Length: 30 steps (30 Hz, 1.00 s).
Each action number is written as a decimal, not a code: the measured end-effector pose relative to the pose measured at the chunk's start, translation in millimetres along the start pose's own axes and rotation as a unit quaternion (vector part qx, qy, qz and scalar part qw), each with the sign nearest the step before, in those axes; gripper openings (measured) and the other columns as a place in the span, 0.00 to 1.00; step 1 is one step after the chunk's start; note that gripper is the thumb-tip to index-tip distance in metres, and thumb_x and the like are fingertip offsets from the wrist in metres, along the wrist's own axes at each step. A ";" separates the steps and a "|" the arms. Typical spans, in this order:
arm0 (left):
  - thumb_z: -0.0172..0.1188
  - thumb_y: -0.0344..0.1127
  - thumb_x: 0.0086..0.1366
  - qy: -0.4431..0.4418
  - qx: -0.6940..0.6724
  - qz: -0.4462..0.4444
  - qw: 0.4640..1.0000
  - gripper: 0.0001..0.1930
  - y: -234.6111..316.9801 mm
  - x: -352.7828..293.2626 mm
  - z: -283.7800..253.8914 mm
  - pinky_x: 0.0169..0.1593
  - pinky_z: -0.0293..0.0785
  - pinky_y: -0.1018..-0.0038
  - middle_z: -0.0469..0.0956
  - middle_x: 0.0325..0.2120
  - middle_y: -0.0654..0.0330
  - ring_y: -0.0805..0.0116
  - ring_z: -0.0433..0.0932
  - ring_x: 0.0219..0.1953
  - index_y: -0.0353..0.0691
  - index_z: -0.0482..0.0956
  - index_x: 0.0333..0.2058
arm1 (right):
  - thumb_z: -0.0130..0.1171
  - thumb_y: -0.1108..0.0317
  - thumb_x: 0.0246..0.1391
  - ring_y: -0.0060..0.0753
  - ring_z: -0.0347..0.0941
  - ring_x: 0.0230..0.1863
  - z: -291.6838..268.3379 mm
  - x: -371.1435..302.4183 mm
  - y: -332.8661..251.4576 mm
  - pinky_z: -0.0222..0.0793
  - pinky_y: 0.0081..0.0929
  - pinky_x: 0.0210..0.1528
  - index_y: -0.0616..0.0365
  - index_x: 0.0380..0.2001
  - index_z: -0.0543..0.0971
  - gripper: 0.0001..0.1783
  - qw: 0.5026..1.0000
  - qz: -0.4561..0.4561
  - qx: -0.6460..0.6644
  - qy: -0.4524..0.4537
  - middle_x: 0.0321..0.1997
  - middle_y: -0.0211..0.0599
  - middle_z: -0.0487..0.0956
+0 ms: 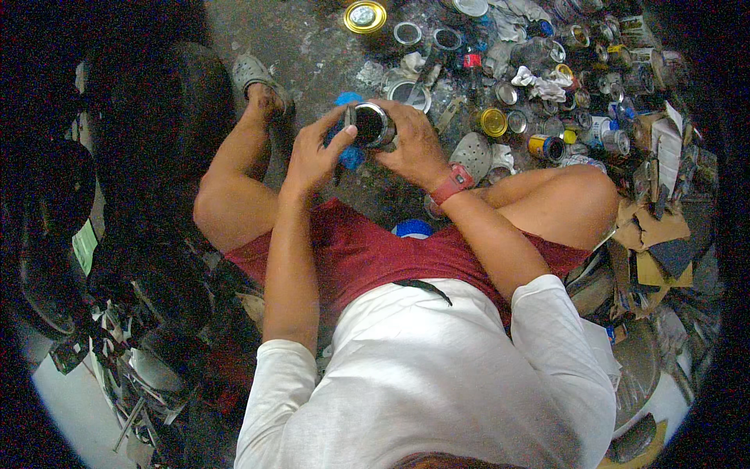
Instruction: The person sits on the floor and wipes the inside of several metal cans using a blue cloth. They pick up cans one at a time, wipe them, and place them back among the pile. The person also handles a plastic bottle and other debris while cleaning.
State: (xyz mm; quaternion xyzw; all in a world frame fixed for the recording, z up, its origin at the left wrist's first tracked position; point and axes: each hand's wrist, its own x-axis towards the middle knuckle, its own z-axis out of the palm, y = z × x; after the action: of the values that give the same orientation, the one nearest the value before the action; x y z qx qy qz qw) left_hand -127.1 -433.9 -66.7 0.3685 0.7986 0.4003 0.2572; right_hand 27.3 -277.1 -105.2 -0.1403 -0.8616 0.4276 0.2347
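Between my knees my right hand [414, 144] grips an open metal can [375, 125] from its right side. The can's mouth is tilted toward me and looks dark inside. My left hand [316, 152] is closed, thumb on top, on a thin round lid [350, 117] seen nearly edge-on beside the can's left rim. Whether lid and can touch, I cannot tell. Something bright blue [351, 159] shows below and behind the hands; its kind is hidden.
Many used cans, including a gold-rimmed can [493, 122], crowd the floor at the right with crumpled white paper [539, 82]. Another gold-rimmed can [365, 16] stands ahead. Torn cardboard [652, 223] lies beside my right knee. Dark tyre-like shapes [195, 117] stand at the left.
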 end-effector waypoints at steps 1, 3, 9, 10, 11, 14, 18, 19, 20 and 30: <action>0.62 0.53 0.70 -0.006 -0.035 0.011 0.999 0.30 -0.5 0.5 -0.7 0.60 0.76 0.60 0.85 0.51 0.41 0.49 0.84 0.55 0.39 0.79 0.63 | 0.77 0.64 0.43 0.55 0.75 0.63 -2.3 0.6 0.7 0.68 0.48 0.68 0.51 0.65 0.74 0.42 1.000 0.003 0.003 -0.003 0.62 0.44 0.80; 0.60 0.53 0.71 -0.020 -0.092 -0.002 0.996 0.30 0.6 -0.3 -1.8 0.61 0.75 0.61 0.85 0.51 0.42 0.52 0.84 0.55 0.39 0.77 0.64 | 0.78 0.63 0.43 0.55 0.76 0.63 -6.4 1.5 1.6 0.69 0.47 0.68 0.51 0.65 0.74 0.43 1.000 0.011 0.002 -0.013 0.62 0.45 0.80; 0.59 0.53 0.72 -0.050 -0.136 -0.017 0.989 0.30 6.9 3.4 -13.6 0.60 0.74 0.63 0.84 0.48 0.46 0.59 0.82 0.53 0.41 0.73 0.64 | 0.79 0.63 0.42 0.55 0.76 0.62 -13.8 6.8 0.4 0.70 0.47 0.67 0.50 0.65 0.73 0.44 0.999 0.032 0.018 -0.033 0.60 0.46 0.81; 0.60 0.54 0.72 -0.054 -0.132 -0.030 0.989 0.30 7.3 4.6 -14.6 0.60 0.74 0.63 0.84 0.47 0.46 0.58 0.82 0.54 0.41 0.72 0.64 | 0.79 0.63 0.42 0.54 0.77 0.62 -14.5 7.8 0.0 0.70 0.47 0.67 0.50 0.65 0.73 0.44 0.999 0.033 0.021 -0.032 0.60 0.46 0.81; 0.60 0.54 0.72 -0.055 -0.131 -0.033 0.989 0.30 7.8 6.2 -15.3 0.61 0.73 0.63 0.84 0.47 0.46 0.58 0.82 0.54 0.41 0.72 0.64 | 0.79 0.63 0.42 0.54 0.77 0.62 -15.0 8.9 -0.2 0.70 0.46 0.67 0.50 0.65 0.73 0.44 0.998 0.035 0.025 -0.034 0.60 0.46 0.81; 0.62 0.54 0.71 -0.072 -0.115 -0.038 0.990 0.31 10.0 6.8 -17.9 0.66 0.68 0.63 0.79 0.56 0.50 0.58 0.76 0.61 0.43 0.71 0.65 | 0.79 0.64 0.42 0.54 0.77 0.62 -15.1 10.8 -1.5 0.70 0.46 0.67 0.50 0.64 0.74 0.44 0.998 0.037 0.025 -0.041 0.60 0.46 0.81; 0.70 0.60 0.63 -0.035 0.013 -0.005 0.999 0.39 17.7 5.7 -15.5 0.58 0.77 0.56 0.85 0.46 0.40 0.42 0.85 0.53 0.45 0.70 0.65 | 0.79 0.64 0.41 0.55 0.77 0.61 -14.4 9.8 -3.7 0.71 0.47 0.65 0.50 0.65 0.74 0.44 0.999 0.032 0.013 -0.036 0.59 0.45 0.81; 0.71 0.60 0.61 -0.030 0.030 0.005 0.999 0.40 19.9 5.4 -14.1 0.57 0.78 0.54 0.85 0.46 0.40 0.41 0.85 0.52 0.45 0.70 0.65 | 0.78 0.64 0.41 0.55 0.77 0.61 -14.1 9.1 -4.1 0.71 0.47 0.65 0.50 0.65 0.74 0.44 0.999 0.032 0.015 -0.036 0.59 0.45 0.81; 0.73 0.60 0.60 -0.024 0.047 0.016 0.998 0.41 21.9 5.0 -13.3 0.56 0.79 0.53 0.85 0.46 0.39 0.39 0.85 0.52 0.46 0.70 0.65 | 0.78 0.64 0.42 0.56 0.77 0.61 -13.7 8.4 -4.4 0.71 0.48 0.64 0.50 0.65 0.74 0.43 0.999 0.027 0.008 -0.030 0.59 0.45 0.81; 0.78 0.52 0.57 -0.027 0.105 0.034 0.994 0.50 35.1 -0.9 -3.7 0.64 0.76 0.54 0.85 0.52 0.41 0.41 0.83 0.57 0.54 0.62 0.74 | 0.76 0.66 0.41 0.57 0.77 0.61 -9.1 5.3 -3.7 0.70 0.50 0.66 0.52 0.62 0.75 0.41 1.000 0.004 -0.002 0.007 0.58 0.46 0.81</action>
State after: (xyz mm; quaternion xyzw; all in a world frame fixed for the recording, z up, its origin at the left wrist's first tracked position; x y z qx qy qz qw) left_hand -115.8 -422.0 -35.4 0.4308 0.8163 0.3126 0.2245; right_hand 27.4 -270.8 -96.0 -0.1473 -0.8603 0.4256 0.2386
